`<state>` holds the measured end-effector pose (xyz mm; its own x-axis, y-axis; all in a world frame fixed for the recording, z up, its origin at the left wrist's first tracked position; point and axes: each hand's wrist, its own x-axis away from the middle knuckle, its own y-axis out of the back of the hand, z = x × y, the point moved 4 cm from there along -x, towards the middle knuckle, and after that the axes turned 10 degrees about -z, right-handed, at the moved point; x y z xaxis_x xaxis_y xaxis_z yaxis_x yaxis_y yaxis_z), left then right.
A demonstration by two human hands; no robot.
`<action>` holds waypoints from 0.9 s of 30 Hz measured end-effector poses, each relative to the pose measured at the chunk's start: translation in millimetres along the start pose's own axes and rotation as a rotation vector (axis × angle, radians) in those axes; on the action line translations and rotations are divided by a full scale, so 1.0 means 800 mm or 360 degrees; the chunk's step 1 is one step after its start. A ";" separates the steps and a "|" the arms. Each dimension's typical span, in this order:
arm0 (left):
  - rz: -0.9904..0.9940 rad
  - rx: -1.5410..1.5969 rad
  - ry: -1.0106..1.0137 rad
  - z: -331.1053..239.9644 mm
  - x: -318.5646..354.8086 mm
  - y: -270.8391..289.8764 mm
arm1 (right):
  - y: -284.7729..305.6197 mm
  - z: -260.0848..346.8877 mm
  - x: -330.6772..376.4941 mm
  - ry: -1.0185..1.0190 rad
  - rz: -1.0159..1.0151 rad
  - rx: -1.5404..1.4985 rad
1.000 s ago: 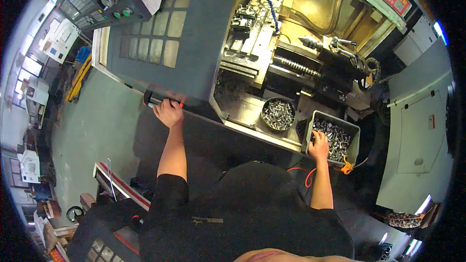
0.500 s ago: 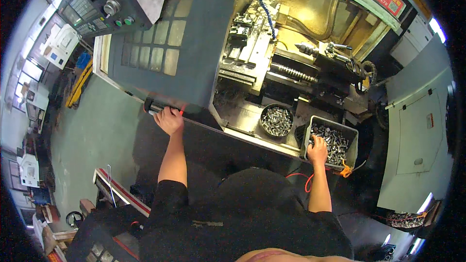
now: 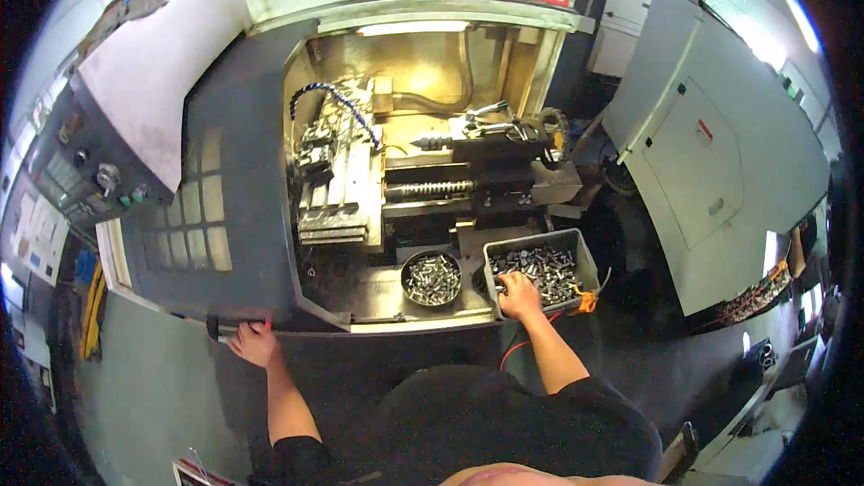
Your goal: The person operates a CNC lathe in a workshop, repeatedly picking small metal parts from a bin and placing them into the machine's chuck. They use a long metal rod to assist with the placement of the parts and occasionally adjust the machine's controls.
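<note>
My left hand [image 3: 255, 343] is low at the left, by the front edge of the lathe's dark sliding door [image 3: 241, 207]. Its fingers are curled at a dark, handle-like object with a small red tip, whose kind I cannot make out. My right hand [image 3: 519, 295] reaches over the near left rim of a grey plastic bin [image 3: 589, 263] heaped with short metal parts [image 3: 547, 270]. Its fingers are bent together among the parts, and what they hold is hidden. Left of the bin, a round dark pan [image 3: 408, 293] holds similar small metal pieces [image 3: 434, 279].
Behind the pan and bin lie the lathe's tool slide [image 3: 346, 189], blue coolant hose [image 3: 342, 101], lead screw [image 3: 432, 188] and pointed tailstock [image 3: 436, 142]. A control panel [image 3: 94, 171] juts out at left. A grey cabinet [image 3: 711, 153] stands at right. Orange cord [image 3: 587, 302] hangs on the bin's corner.
The view has turned, so the lathe and bin now appear farther left and straighter. Both hands keep to the same places, left by the door edge and right at the bin.
</note>
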<state>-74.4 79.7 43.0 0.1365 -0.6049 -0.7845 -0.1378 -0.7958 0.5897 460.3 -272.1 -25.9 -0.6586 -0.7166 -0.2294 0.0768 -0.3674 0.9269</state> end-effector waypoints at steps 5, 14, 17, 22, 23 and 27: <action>0.0091 0.0008 0.0056 0.001 -0.001 -0.011 | -0.002 -0.008 0.003 -0.0027 -0.0045 0.0001; 0.0032 0.0015 0.0037 0.000 0.001 -0.005 | 0.000 -0.007 -0.002 -0.0099 0.0066 -0.0062; 0.0029 0.0050 0.0103 -0.005 0.001 -0.002 | -0.004 -0.009 0.000 -0.0070 -0.0006 -0.0080; 0.0039 0.0027 0.0039 0.005 0.004 -0.009 | -0.008 -0.009 -0.003 -0.0055 0.0102 -0.0052; 0.0021 0.0020 0.0036 0.006 0.005 -0.012 | -0.008 -0.009 -0.004 -0.0045 0.0098 -0.0081; -0.0022 0.0059 0.0046 -0.004 0.003 -0.006 | -0.008 -0.015 -0.001 -0.0034 0.0104 -0.0168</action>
<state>-70.2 81.7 39.1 0.1667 -0.5948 -0.7864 -0.1719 -0.8029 0.5708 469.2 -276.1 -35.0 -0.6653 -0.7287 -0.1623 0.1978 -0.3817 0.9029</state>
